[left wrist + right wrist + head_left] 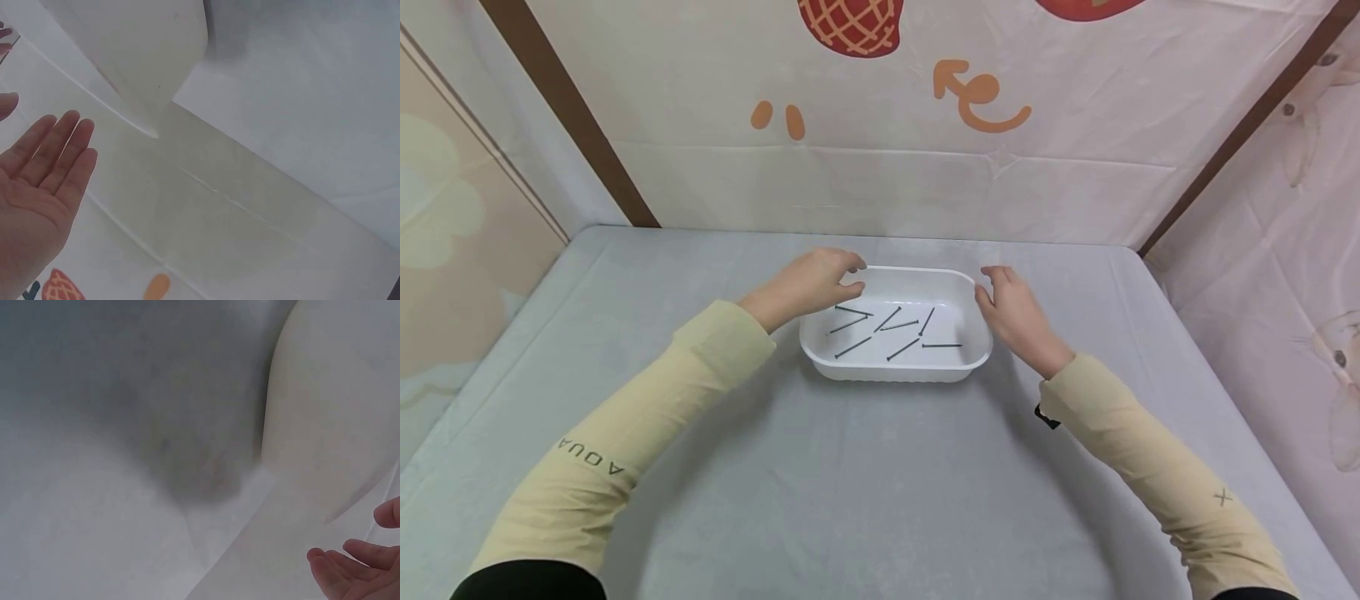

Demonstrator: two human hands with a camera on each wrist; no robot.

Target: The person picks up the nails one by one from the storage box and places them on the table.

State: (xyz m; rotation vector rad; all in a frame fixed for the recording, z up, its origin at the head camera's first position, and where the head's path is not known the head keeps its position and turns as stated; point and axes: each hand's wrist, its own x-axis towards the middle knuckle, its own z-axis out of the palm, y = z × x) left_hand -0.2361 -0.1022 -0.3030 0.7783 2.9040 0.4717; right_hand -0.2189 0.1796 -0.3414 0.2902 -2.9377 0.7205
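A white, rounded rectangular plastic tray (897, 373) sits near the far side of the table. Several thin dark metal pieces, nails or screws (942, 345), lie loose and at different angles on its bottom. My left hand (811, 285) hovers by the tray's left end, fingers loosely bent around nothing; contact with the rim cannot be made out. At the right end is my right hand (1018, 321), thumb and fingers apart, holding nothing. The left wrist view shows the left hand (44, 187) with palm visible; the right hand (356, 569) is partly cut off in its view.
A pale grey-blue cloth (880, 483) covers the table. Behind it hangs a white printed curtain (895, 192), with patterned fabric (445, 250) at the left and pale fabric (1277, 250) at the right. Brown strips (580, 117) run along the curtain's sides.
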